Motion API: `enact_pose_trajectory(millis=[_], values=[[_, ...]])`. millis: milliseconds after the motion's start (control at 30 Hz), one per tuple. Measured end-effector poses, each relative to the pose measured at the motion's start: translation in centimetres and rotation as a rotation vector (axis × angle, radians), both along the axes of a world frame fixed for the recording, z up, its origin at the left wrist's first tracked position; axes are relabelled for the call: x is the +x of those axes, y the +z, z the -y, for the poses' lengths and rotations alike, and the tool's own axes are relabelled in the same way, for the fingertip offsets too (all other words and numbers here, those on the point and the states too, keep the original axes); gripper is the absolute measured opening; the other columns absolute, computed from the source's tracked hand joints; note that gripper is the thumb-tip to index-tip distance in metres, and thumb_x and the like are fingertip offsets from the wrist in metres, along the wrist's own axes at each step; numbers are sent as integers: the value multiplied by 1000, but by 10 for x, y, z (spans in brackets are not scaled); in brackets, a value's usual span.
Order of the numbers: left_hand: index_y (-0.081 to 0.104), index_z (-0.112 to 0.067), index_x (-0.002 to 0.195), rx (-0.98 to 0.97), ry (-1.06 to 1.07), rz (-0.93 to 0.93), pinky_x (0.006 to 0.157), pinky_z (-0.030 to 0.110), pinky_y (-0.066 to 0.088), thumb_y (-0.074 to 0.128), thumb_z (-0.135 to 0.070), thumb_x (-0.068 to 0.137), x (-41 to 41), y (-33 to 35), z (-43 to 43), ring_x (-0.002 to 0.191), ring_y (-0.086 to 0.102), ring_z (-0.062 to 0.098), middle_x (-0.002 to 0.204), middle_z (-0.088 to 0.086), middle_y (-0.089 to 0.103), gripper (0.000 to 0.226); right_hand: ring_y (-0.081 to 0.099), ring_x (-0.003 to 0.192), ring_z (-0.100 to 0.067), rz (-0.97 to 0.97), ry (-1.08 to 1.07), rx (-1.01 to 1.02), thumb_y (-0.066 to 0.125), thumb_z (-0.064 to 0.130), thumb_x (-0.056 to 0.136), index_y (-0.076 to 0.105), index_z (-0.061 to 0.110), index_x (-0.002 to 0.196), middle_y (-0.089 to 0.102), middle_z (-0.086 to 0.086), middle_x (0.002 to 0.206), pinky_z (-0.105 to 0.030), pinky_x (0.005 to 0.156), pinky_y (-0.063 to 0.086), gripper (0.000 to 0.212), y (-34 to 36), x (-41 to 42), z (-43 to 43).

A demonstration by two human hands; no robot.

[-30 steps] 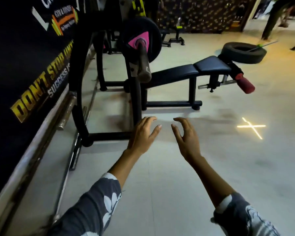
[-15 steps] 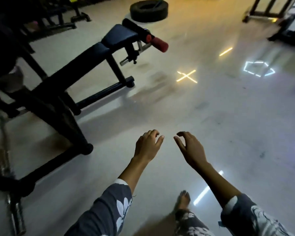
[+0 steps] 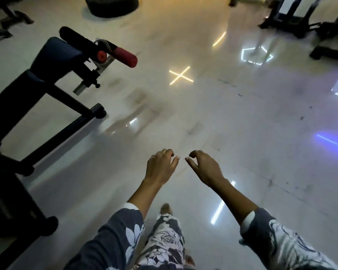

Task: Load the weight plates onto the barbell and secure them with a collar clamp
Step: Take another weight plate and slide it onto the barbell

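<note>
Neither the barbell, the weight plates nor a collar clamp appears in the head view now. My left hand and my right hand are held out side by side over the glossy white floor, fingers loosely curled and apart, nothing in either. Their fingertips almost meet in the middle. Flower-patterned sleeves cover both forearms, and my leg and foot show below them.
A black padded bench with red roller pads stands at the left on a black frame. A tyre lies at the top. Dark machines fill the top right. Light marks reflect on the floor.
The view has swung right, away from the rack with the barbell and its pink-marked plate, which left the frame. The bench shifted left. Both hands stayed empty, fingers curling closer together.
</note>
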State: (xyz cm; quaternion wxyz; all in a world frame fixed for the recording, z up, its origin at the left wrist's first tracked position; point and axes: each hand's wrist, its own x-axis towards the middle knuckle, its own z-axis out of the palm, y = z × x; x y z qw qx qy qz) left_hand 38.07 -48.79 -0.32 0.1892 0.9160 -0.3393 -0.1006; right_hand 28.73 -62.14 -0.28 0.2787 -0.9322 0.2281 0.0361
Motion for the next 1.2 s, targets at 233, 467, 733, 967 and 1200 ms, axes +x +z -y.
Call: enact_pose_trajectory(millis=[233,467,733,967,1200], values=[[59,-11,110,75,19,-27,80,33,45,43,-39,96,161,-25,101,98,60,24,113,7,65,35,55,108,-23,-49,56,-30,40,43,95,53,12,118,58,-5,122,-35,85,46,40,-13,170,111],[59,-10,112,39,5,-77,80,32,46,44,-39,96,327,-7,232,99,60,24,114,7,65,36,54,109,-24,-33,64,-68,41,42,95,52,12,120,55,-5,126,-33,88,44,40,4,332,235],[63,-13,107,-20,28,-25,77,30,52,46,-37,96,529,-20,376,93,62,19,107,4,68,31,54,110,-24,-12,85,-44,37,44,96,51,13,120,57,-6,123,-36,86,46,41,-14,536,386],[65,-13,105,-55,187,-78,76,24,51,53,-32,94,716,3,481,90,63,17,104,4,70,25,55,110,-23,-51,169,20,36,45,96,50,15,121,58,-6,124,-36,86,47,42,3,738,498],[62,-13,111,-98,358,-113,79,26,51,49,-35,95,916,-20,529,97,63,18,112,4,67,29,56,107,-22,-64,330,36,39,42,96,52,16,119,59,-4,122,-31,83,44,37,-16,961,551]])
